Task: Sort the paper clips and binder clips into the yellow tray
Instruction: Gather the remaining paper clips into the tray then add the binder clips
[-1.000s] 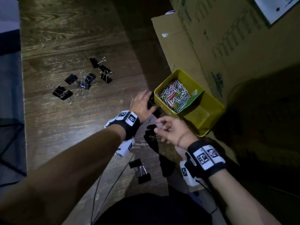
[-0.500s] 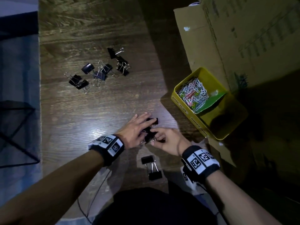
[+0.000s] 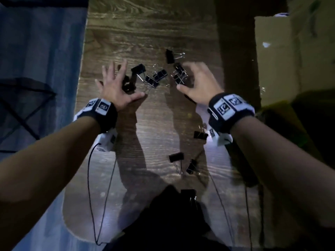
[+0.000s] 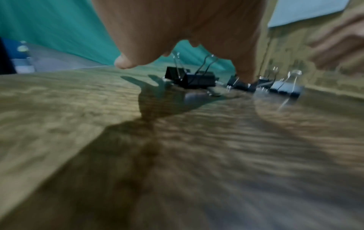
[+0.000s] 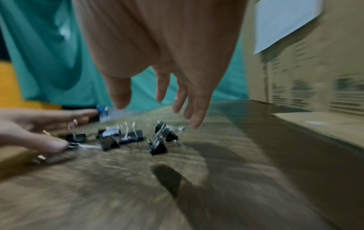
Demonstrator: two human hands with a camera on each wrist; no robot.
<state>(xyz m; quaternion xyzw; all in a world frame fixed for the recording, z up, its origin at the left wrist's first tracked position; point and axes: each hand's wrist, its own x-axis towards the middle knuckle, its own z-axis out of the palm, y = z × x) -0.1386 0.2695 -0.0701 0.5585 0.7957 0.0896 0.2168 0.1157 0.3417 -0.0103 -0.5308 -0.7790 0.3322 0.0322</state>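
On table [image 3: 163,124] | black binder clips [image 3: 154,79], wire handles, seemingly loose | both hands' fingers spread, empty

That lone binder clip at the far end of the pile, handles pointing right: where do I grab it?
Pinch the far binder clip across its black body, coming straight down from above. It lies flat on the table, apart from the pile, wire handles to the right; the right hand is nearest.

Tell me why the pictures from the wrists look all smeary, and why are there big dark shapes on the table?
Left wrist view: streaky motion blur across the table; the binder clips stay fairly sharp. Right wrist view: blurred too, with the right hand soft-edged. Head view: dim, with bright glare patches; the dark shapes are shadows of the left hand and both arms.
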